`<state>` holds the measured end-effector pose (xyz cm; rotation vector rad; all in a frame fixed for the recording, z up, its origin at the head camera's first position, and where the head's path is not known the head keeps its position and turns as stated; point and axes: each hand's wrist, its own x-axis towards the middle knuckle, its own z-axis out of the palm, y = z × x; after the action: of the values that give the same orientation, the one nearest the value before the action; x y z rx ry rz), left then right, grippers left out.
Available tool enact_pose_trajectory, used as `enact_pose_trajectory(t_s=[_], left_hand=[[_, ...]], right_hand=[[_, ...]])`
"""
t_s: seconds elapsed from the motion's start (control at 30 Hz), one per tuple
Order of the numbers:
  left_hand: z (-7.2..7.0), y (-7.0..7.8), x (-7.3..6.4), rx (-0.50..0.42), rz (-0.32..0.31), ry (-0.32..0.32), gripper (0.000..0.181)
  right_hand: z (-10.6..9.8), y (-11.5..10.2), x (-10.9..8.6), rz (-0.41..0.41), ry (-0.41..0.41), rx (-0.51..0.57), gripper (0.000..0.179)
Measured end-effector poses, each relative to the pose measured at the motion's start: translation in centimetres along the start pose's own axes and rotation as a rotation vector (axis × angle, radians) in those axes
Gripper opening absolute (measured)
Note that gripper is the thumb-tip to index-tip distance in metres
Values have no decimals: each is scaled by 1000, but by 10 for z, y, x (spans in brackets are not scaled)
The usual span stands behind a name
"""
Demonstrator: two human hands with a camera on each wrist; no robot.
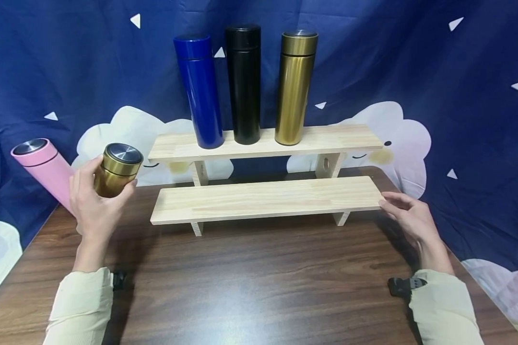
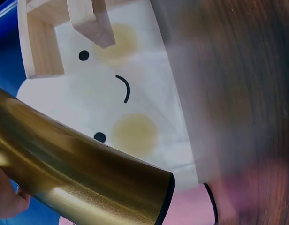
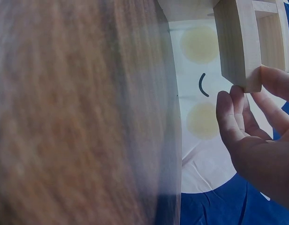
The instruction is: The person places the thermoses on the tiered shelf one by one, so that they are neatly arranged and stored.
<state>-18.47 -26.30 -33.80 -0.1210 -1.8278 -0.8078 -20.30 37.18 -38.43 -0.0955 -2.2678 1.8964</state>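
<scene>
My left hand (image 1: 92,201) grips a gold thermos bottle (image 1: 118,175) with a silver-topped lid, at the left of the head view. In the left wrist view its gold body (image 2: 88,164) slants down to a dark base rim, held off the table. At the right, my right hand (image 1: 407,223) pinches the end of the lower board of a two-tier wooden shelf (image 1: 263,199). The right wrist view shows the thumb and fingertips at that board's corner (image 3: 252,77). On the upper tier stand a blue thermos (image 1: 200,96), a black thermos (image 1: 244,91) and another gold thermos (image 1: 295,96).
A pink thermos (image 1: 47,172) stands at the table's left, partly hidden behind my left hand. The brown wooden table (image 1: 250,278) stretches out in front of the shelf. Behind it hangs a blue curtain (image 1: 393,57) with white clouds and triangles.
</scene>
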Motion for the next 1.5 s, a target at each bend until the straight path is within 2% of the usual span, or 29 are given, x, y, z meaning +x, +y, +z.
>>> enact_pose_trajectory(t_s=[0.23,0.47,0.67,0.83,1.0,1.07,1.23,1.37,1.5], left_hand=[[5,5,0,-10,27,-4,65],[10,14,0,-38,55,-2,64],[13,21,-1,-52,92,-29,64],[16,28,0,-63,114,-46,63],[19,37,-1,-69,124,-67,62],[20,40,-1,-64,131,-73,62],[24,48,-2,-59,152,-94,61],[28,52,-3,-75,159,-113,61],[33,58,-3,-80,175,-132,61]], right_hand=[[0,2,3,4,4,-22,20],[0,1,2,6,-4,53,20],[0,1,1,8,-6,57,19],[0,2,2,17,-4,23,21],[2,1,3,9,10,-118,42],[2,0,3,8,14,-147,44],[1,-1,2,8,16,-131,35],[1,-1,2,3,21,-159,37],[1,-1,2,1,18,-127,36]])
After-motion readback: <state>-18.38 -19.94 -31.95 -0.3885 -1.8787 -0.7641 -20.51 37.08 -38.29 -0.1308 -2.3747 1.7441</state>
